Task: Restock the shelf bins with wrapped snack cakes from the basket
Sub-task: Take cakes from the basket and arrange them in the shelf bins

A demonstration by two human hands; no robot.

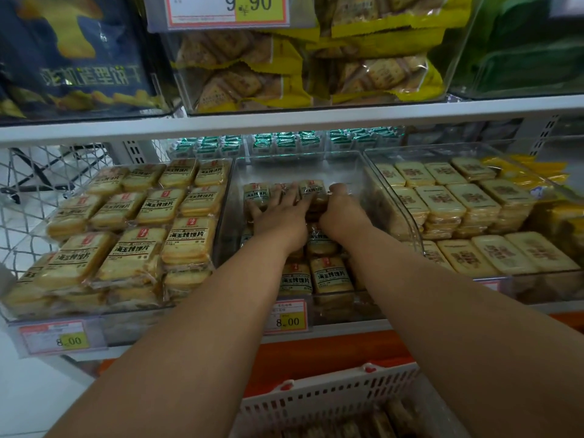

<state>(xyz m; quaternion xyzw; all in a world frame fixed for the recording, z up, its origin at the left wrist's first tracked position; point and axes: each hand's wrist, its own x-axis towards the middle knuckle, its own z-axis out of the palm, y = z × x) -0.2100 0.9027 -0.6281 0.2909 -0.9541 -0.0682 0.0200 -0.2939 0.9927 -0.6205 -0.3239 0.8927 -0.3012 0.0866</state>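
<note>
Deep inside the middle bin [395, 197] on the shelf, the left hand [279, 213] lies spread flat on a row of wrapped snack cakes [331, 275], while the right hand [339, 205] curls round a pack at the row's end. They look light, soft and crushable in slick film; best held by the long edges. The basket [328, 396] below is cut off, its contents blurred.

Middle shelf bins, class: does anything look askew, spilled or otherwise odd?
Nothing is spilled or damaged. The middle bin is far emptier than the left bin and right bin. The packets under the left hand and right hand sit slightly uneven.
</note>
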